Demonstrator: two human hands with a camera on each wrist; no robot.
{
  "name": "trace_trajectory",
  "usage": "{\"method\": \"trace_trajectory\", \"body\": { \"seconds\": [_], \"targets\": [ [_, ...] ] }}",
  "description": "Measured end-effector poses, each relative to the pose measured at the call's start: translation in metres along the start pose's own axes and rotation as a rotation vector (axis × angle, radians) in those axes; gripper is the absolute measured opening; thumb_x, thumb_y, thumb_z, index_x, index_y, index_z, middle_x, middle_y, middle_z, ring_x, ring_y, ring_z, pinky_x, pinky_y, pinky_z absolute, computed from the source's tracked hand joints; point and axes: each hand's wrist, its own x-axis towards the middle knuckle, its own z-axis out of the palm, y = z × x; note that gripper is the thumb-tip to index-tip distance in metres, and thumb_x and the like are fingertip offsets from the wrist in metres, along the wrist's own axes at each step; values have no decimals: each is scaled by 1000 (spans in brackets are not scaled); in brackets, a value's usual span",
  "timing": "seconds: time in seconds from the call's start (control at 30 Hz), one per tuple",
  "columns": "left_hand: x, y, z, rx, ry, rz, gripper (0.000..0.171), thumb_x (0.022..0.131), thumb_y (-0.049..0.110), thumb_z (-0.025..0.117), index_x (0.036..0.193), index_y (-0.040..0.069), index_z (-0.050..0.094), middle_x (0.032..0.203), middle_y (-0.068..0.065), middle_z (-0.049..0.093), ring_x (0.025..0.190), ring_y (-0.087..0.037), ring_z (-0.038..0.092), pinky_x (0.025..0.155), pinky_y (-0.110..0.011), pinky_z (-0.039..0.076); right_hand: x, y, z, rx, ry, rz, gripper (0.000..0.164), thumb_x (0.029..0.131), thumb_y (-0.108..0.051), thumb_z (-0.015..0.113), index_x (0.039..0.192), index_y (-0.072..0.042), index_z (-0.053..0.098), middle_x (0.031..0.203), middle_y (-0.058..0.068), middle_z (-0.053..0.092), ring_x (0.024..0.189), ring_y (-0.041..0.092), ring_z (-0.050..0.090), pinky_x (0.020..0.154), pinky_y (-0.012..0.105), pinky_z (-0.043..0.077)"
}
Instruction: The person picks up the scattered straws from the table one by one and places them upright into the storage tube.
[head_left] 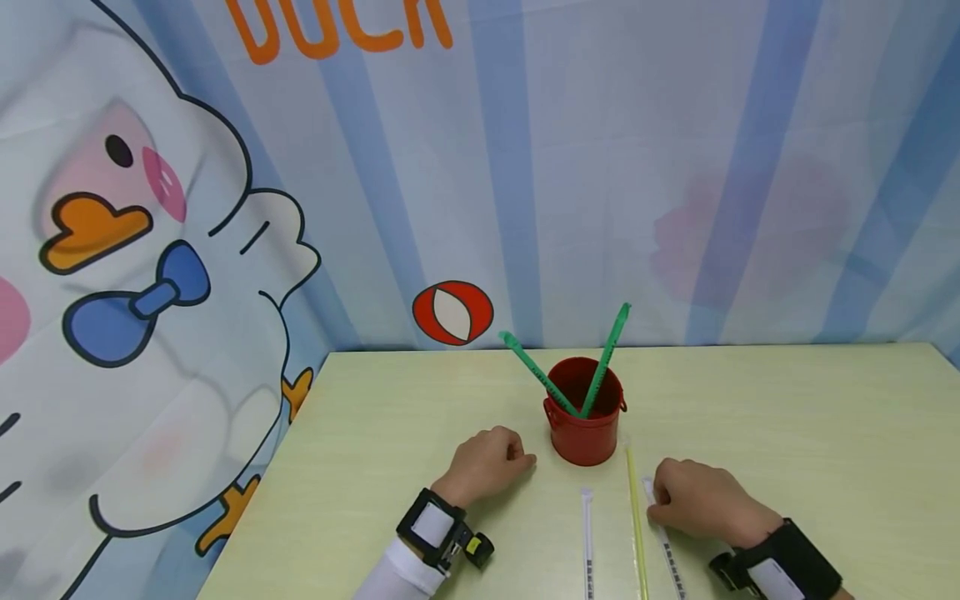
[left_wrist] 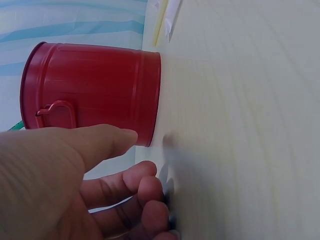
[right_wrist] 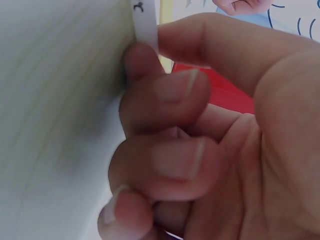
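Note:
A red metal bucket [head_left: 586, 425] stands in the middle of the pale table [head_left: 787, 433] with two green straws [head_left: 604, 358] leaning in it. My left hand [head_left: 501, 460] rests on the table just left of the bucket [left_wrist: 95, 85], fingers loosely curled, holding nothing. To the bucket's right, my right hand [head_left: 675, 498] lies over a white paper-wrapped straw [head_left: 670, 560]. In the right wrist view, the thumb and forefinger [right_wrist: 170, 85] pinch that wrapper's end [right_wrist: 145, 22]. A yellow straw [head_left: 636, 517] and a second wrapped straw [head_left: 587, 542] lie between the hands.
A printed cartoon duck backdrop [head_left: 150, 250] hangs behind and to the left of the table. The table's left edge [head_left: 262, 492] runs diagonally near my left forearm. Bare tabletop stretches to the right of the bucket.

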Motion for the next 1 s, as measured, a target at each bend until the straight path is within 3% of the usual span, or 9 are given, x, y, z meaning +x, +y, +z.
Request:
{"method": "trace_trajectory", "body": {
  "seconds": [0.4, 0.73, 1.0],
  "targets": [
    [-3, 0, -1, -2, 8, -7, 33, 96, 28, 69, 68, 15, 59, 58, 7, 47, 54, -8, 45, 52, -25, 32, 0, 3, -6, 19, 42, -12, 22, 84, -20, 76, 71, -13, 60, 61, -1, 54, 58, 14, 48, 55, 30, 32],
    [-3, 1, -1, -17, 6, -14, 35, 97, 28, 68, 66, 15, 59, 56, 7, 45, 53, -8, 44, 52, -25, 31, -2, 5, -12, 39, 122, -58, 29, 83, -16, 73, 59, -14, 57, 53, -6, 37, 51, 11, 37, 52, 28, 26],
    [-2, 1, 0, -14, 12, -6, 41, 97, 28, 68, 60, 15, 54, 53, 7, 40, 50, -8, 40, 51, -24, 28, -1, 3, -21, 81, 158, -90, 30, 84, -14, 69, 58, -15, 54, 53, -7, 34, 50, 10, 36, 51, 27, 27]
  ]
}}
